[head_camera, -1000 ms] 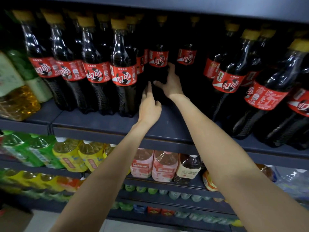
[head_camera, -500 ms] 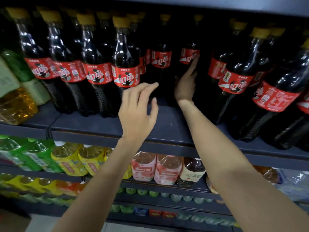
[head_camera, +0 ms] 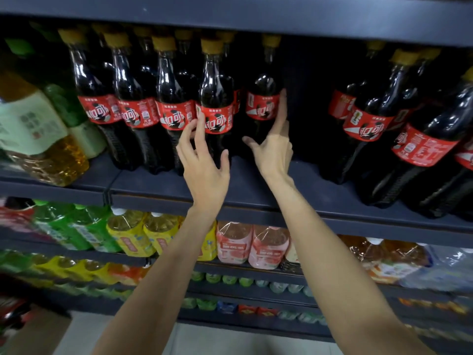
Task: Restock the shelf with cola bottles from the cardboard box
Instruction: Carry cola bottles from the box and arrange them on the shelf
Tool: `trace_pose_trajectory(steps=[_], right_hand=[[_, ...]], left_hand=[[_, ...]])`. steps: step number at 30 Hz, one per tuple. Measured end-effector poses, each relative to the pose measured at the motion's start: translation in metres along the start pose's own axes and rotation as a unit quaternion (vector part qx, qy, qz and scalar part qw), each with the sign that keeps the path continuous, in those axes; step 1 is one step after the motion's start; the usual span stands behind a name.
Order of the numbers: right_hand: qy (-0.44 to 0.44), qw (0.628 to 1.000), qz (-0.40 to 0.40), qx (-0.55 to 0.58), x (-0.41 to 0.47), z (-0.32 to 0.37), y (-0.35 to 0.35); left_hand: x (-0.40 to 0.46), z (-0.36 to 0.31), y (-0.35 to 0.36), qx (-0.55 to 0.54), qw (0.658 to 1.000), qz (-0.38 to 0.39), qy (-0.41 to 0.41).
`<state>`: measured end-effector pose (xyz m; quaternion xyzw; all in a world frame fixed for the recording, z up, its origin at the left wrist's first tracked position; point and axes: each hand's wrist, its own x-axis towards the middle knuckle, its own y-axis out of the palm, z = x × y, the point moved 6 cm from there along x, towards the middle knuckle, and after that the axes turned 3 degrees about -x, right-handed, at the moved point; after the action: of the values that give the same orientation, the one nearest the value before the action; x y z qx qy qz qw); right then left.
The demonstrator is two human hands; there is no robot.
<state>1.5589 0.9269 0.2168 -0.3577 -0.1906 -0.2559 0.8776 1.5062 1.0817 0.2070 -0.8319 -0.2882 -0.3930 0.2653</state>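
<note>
Tall cola bottles with red labels and yellow caps stand in rows on the dark shelf. My left hand reaches up with spread fingers, its fingertips touching the labels of the front cola bottle and its left neighbour. My right hand is open, its straight fingers lying along the right side of a cola bottle set further back. Neither hand holds anything. A dark gap lies right of that bottle, then more cola bottles. A corner of what may be the cardboard box shows at the bottom left.
Yellow oil jugs stand at the shelf's left end. The shelf below holds green, yellow and pink drink bottles. Lower shelves carry small packs. An upper shelf board runs just above the bottle caps.
The view has shifted right. My left hand rose from below the shelf edge to the front bottles' labels. My right hand stays at the rear bottle, its thumb now spread wide.
</note>
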Motion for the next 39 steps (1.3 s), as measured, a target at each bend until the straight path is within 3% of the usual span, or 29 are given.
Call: trace_pose_trajectory(steps=[7,10,13,17,21,24,27,32,35,39], right_hand=[[-0.012,0.999,-0.004,-0.039,0.001,0.005,0.005],[-0.031,0.996,0.08,0.0,0.0,0.0,0.0],[-0.057,0.989,0.134,0.03,-0.014,-0.007,-0.026],[-0.083,0.996,-0.012,0.022,-0.051,-0.034,-0.099],[0.007,0.978,-0.205,-0.024,-0.088,-0.072,-0.162],[0.085,0.955,-0.275,-0.071,-0.09,-0.097,-0.183],[0.127,0.955,-0.252,-0.089,-0.071,-0.112,-0.19],[0.137,0.961,-0.211,-0.112,-0.038,-0.121,-0.187],[0.114,0.976,-0.181,-0.05,-0.036,-0.126,-0.19],[0.048,0.994,-0.077,0.06,-0.041,-0.125,-0.188]], left_hand=[[-0.007,-0.001,-0.003,-0.006,1.0,-0.004,0.002],[-0.015,-0.029,-0.007,-0.084,0.995,-0.016,0.051],[-0.018,-0.061,0.0,-0.197,0.977,0.047,0.067],[-0.019,-0.083,0.045,-0.318,0.929,0.185,-0.036],[-0.033,-0.105,0.106,-0.319,0.877,0.35,-0.084],[-0.041,-0.124,0.141,-0.292,0.869,0.39,-0.091],[-0.044,-0.137,0.167,-0.262,0.884,0.373,-0.106],[-0.039,-0.144,0.179,-0.179,0.937,0.269,-0.131],[-0.041,-0.141,0.16,-0.161,0.951,0.236,-0.118],[-0.05,-0.118,0.105,-0.135,0.971,0.162,-0.117]])
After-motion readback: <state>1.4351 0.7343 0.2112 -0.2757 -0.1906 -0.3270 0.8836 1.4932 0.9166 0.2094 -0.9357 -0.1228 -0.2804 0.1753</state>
